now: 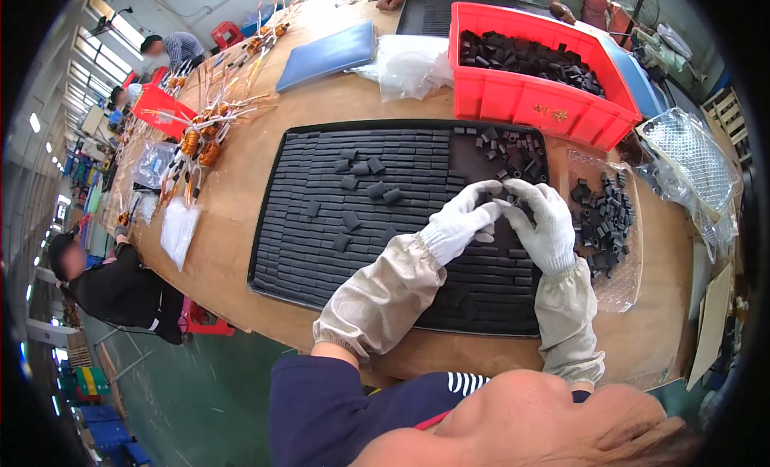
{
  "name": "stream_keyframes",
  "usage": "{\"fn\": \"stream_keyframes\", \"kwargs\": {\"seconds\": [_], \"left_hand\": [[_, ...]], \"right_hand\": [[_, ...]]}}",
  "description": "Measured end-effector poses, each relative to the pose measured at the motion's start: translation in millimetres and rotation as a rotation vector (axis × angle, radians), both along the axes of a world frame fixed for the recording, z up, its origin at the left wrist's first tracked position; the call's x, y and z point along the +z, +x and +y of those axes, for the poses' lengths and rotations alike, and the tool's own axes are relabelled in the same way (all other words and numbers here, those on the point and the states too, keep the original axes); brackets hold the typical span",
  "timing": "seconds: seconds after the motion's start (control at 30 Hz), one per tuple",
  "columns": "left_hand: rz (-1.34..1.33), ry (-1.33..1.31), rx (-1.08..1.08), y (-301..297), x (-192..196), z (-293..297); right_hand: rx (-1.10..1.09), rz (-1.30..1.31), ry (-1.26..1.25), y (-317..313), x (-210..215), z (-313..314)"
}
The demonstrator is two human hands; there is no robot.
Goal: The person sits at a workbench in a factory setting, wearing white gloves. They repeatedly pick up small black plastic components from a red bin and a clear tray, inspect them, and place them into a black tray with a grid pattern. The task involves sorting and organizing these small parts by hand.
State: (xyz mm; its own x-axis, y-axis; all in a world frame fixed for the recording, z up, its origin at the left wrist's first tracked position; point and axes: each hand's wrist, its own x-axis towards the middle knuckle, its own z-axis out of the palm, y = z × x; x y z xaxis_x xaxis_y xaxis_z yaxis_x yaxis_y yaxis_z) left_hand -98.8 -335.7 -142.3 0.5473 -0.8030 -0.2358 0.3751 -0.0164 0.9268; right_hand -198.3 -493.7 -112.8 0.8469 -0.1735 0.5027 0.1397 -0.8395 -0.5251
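Observation:
My left hand (464, 220) and my right hand (547, 223), both in white knit gloves, meet over the right part of a large black tray (269, 202). The fingertips of both are pinched together; whatever lies between them is too small and covered to make out. Long, tight rows of small black blocks (353, 250) fill much of the tray. Several loose black blocks (375, 164) lie on top of those rows. Beyond my fingers, short black tube-like pieces (513, 146) are scattered in the tray's far right corner.
A red bin (529, 118) full of black pieces stands behind the tray. Right of the tray, black pieces (605, 226) lie on bubble wrap (622, 294). A blue folder-like slab (329, 54), plastic bags (409, 62) and wired copper coils (200, 142) occupy the far left. Other people sit around.

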Motion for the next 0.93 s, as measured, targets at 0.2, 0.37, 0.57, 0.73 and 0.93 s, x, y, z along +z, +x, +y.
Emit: {"fn": "stream_keyframes", "kwargs": {"seconds": [0.2,0.37,0.57,0.73,0.93], "left_hand": [[-0.071,-0.040,-0.158,-3,-2,0],[0.213,-0.171,-0.098,-4,-3,0],[0.283,-0.192,-0.076,-1,-7,2],[-0.055,-0.007,-0.127,-6,3,-1],[-0.050,-0.015,-0.110,-1,-1,0]], "right_hand": [[0.005,-0.034,-0.124,-6,1,-2],[-0.019,-0.055,-0.023,-9,10,-7],[-0.028,-0.091,-0.095,-9,17,-6],[-0.061,-0.086,-0.263,-12,16,-3],[-0.074,-0.057,-0.306,-10,16,1]]}}
